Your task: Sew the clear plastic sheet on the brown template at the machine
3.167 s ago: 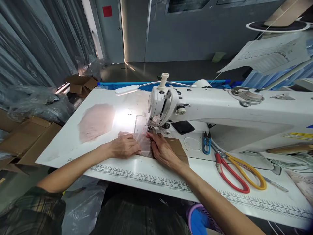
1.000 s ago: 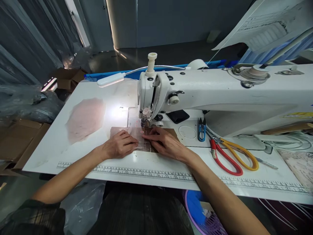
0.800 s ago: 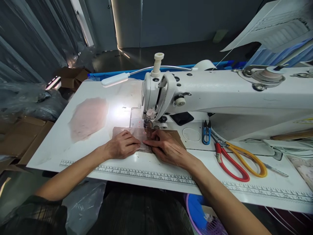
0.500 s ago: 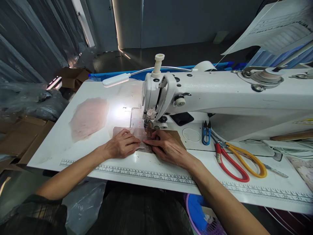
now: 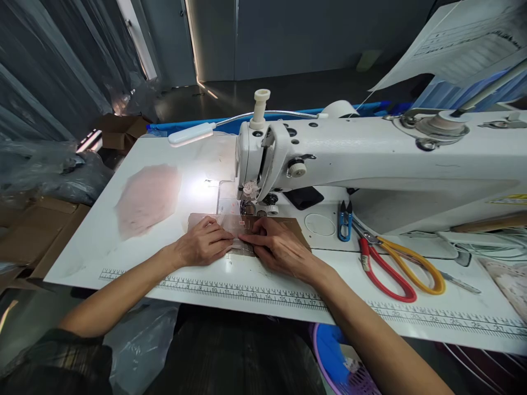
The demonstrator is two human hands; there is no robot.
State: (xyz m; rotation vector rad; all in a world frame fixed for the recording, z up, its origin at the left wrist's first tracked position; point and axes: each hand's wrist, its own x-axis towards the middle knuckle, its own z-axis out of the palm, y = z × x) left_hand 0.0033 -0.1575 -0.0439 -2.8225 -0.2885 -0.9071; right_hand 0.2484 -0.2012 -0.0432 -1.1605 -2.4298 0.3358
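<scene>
My left hand (image 5: 205, 241) and my right hand (image 5: 282, 248) meet just in front of the presser foot (image 5: 247, 208) of a white sewing machine (image 5: 337, 145). Between them is a thin see-through piece of fabric (image 5: 231, 224), lying over a flat brown board (image 5: 297, 227). The left fingers are bent and pressed together on the fabric's left part. My right thumb and forefinger close at its near edge, with the other fingers curled over the board. Exactly what lies under the fingertips is hidden.
A sheer pink fabric pile (image 5: 148, 198) lies at left under a lamp (image 5: 191, 135). Blue thread snips (image 5: 345, 222), red-and-yellow scissors (image 5: 389, 269) and a dark pad (image 5: 303, 197) lie at right. A printed ruler (image 5: 247, 293) runs along the front edge. Below stands a purple basket (image 5: 323, 359).
The whole view has shifted slightly, so the machine and tools sit a little further left. Both hands keep the same hold at the presser foot.
</scene>
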